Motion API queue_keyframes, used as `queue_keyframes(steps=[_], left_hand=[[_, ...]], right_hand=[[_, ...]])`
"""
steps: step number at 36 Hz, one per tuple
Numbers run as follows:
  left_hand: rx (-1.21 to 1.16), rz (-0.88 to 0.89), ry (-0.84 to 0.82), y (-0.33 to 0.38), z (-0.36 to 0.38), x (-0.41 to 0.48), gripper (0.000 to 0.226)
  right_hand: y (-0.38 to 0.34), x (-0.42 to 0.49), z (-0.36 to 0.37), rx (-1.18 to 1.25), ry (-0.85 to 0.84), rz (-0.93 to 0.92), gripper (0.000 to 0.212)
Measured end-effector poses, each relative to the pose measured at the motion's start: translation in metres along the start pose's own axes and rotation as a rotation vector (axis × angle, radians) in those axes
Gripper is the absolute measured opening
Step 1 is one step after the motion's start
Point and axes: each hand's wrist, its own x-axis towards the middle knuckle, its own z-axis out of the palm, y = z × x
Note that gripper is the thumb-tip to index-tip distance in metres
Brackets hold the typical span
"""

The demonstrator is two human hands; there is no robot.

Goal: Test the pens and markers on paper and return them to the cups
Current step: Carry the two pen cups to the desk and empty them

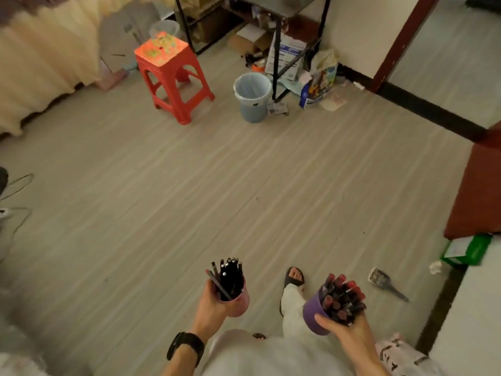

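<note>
Far back on the floor (168, 202), a red stool (173, 77). Down low, in the curled fingers of the left hand (210, 305), a pink cup (240, 303) full of black pens (230, 275), held up in the air. Far back, a blue bin (252, 97). Then a tilted purple cup (313, 314) full of red markers (343, 294), gripped from below by the right hand (345, 331).

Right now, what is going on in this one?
A person stands on a pale floor, carrying two cups. The left hand grips a pink plastic cup of black pens; the right hand grips a tilted purple plastic cup of red-capped markers. Nothing is drawn out for testing yet.
</note>
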Motion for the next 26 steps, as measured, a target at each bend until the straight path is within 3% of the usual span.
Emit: queue_keyframes(steps=[5, 13, 21, 26], left_hand=[[-0.11, -0.031, 0.183, 0.045, 0.011, 0.027, 0.055], [-0.266, -0.087, 0.339, 0.104, 0.017, 0.076, 0.059], [-0.342, -0.192, 0.424, 0.137, -0.017, 0.158, 0.076], [-0.362, -0.18, 0.397, 0.18, -0.068, 0.226, 0.071]], right_hand=[[-0.065, 0.072, 0.004, -0.129, -0.113, 0.017, 0.1], [-0.196, 0.158, 0.042, -0.351, -0.238, -0.125, 0.097], [-0.291, 0.217, 0.116, -0.406, -0.283, -0.148, 0.095], [-0.33, 0.242, 0.166, -0.364, -0.239, -0.1, 0.094]])
